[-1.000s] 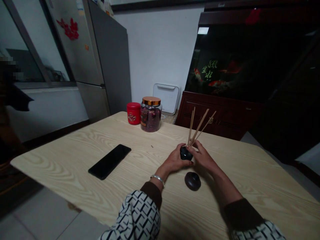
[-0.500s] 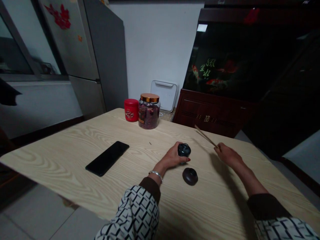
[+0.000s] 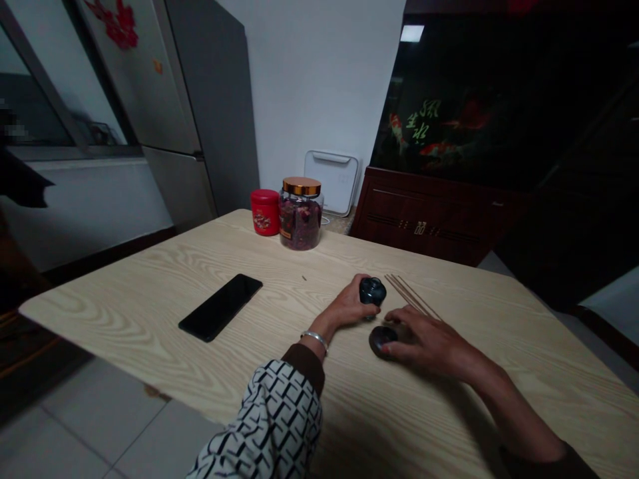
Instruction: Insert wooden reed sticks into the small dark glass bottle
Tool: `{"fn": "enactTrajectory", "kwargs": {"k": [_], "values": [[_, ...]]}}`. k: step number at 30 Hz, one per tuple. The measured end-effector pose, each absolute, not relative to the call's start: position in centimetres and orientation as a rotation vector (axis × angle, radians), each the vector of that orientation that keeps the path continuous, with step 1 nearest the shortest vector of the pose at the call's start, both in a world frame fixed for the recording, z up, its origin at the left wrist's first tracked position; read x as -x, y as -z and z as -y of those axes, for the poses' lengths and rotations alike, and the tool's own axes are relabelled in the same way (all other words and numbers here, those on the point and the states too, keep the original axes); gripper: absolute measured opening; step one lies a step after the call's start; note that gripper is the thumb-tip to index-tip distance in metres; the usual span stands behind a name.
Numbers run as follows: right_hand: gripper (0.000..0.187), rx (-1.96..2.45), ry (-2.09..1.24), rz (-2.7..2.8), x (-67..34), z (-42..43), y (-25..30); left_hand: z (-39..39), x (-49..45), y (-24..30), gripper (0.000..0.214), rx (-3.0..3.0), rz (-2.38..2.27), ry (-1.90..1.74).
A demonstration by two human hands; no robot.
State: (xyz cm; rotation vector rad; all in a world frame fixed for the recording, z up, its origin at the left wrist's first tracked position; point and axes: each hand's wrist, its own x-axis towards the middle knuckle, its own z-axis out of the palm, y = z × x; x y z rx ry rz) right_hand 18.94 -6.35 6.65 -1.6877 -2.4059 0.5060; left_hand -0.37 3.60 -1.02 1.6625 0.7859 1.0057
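Observation:
My left hand (image 3: 348, 308) is wrapped round a small dark round bottle (image 3: 373, 291) that stands upright on the wooden table (image 3: 150, 293). Just right of the bottle, several thin wooden sticks (image 3: 413, 297) lie flat on the table. My right hand (image 3: 429, 340) rests over a dark round lid (image 3: 380, 339) in front of the bottle, its fingers curled onto the lid's right side.
A black phone (image 3: 220, 307) lies on the table to the left. A red tin (image 3: 265, 211) and a glass jar with a copper lid (image 3: 301, 221) stand at the far edge. A fridge (image 3: 200, 113), a fish tank (image 3: 479, 106) and a dark wooden cabinet (image 3: 429, 219) stand behind.
My right hand pulled the sticks out of the bottle, carried them right, laid them on the table, then came back onto the lid. My left hand stayed on the bottle.

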Motion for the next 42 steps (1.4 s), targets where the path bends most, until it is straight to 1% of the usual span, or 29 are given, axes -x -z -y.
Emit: {"fn": "enactTrajectory", "kwargs": {"k": [2,3,5,7,8,12,15,17,21,26,27,30,31,35,37,39,42], "values": [[0.055,1.665,-0.540,2.509,-17.4,7.0,-6.7,-3.5,0.5,0.9,0.076,-1.671,-0.813,-1.000],[0.056,1.656,-0.556,2.526,-17.1,7.1,-6.7,-3.4,0.5,0.8,0.077,-1.668,-0.823,-0.997],[0.052,1.594,-0.648,2.477,-17.2,7.1,-7.0,-3.3,0.6,0.8,0.076,-1.650,-0.823,-0.995],[0.048,1.457,-0.770,2.297,-18.0,6.6,-8.0,-3.3,0.6,0.9,0.074,-1.628,-0.807,-0.985],[0.049,1.371,-0.812,2.156,-18.3,6.2,-8.6,-3.3,0.6,0.9,0.073,-1.621,-0.801,-0.978],[0.054,1.095,-0.814,1.620,-17.7,3.0,-10.3,-3.2,0.5,0.9,0.070,-1.639,-0.811,-0.971],[0.045,1.025,-0.812,1.449,-16.1,0.2,-9.3,-3.0,0.5,0.7,0.069,-1.669,-0.820,-0.972],[0.044,1.054,-0.793,1.414,-15.5,-1.0,-8.0,-3.0,0.4,0.7,0.071,-1.675,-0.822,-0.970],[0.042,1.160,-0.721,1.552,-16.2,-1.2,-6.4,-3.1,0.2,1.0,0.073,-1.667,-0.813,-0.985],[0.036,1.282,-0.609,1.824,-17.7,-0.4,-7.8,-3.2,0.2,1.2,0.072,-1.644,-0.803,-0.980],[0.037,1.308,-0.589,1.892,-17.9,-0.4,-8.4,-3.2,0.2,1.1,0.072,-1.644,-0.801,-0.982],[0.053,1.364,-0.542,2.107,-18.0,-0.8,-10.2,-3.1,0.3,0.9,0.070,-1.656,-0.799,-0.980],[0.054,1.375,-0.516,2.180,-18.0,-0.9,-10.8,-3.0,0.4,0.8,0.070,-1.667,-0.801,-0.979],[0.045,1.376,-0.377,2.412,-17.4,-1.2,-12.3,-3.0,0.5,0.5,0.069,-1.706,-0.808,-0.974],[0.046,1.421,-0.295,2.462,-16.8,-1.1,-12.6,-3.0,0.5,0.6,0.069,-1.701,-0.815,-0.967],[0.049,1.567,-0.154,2.469,-16.0,-0.9,-12.8,-3.1,0.4,0.7,0.069,-1.679,-0.812,-0.967],[0.064,1.807,0.053,2.401,-15.2,-0.9,-12.5,-3.1,0.2,0.9,0.068,-1.631,-0.790,-0.981]]}}
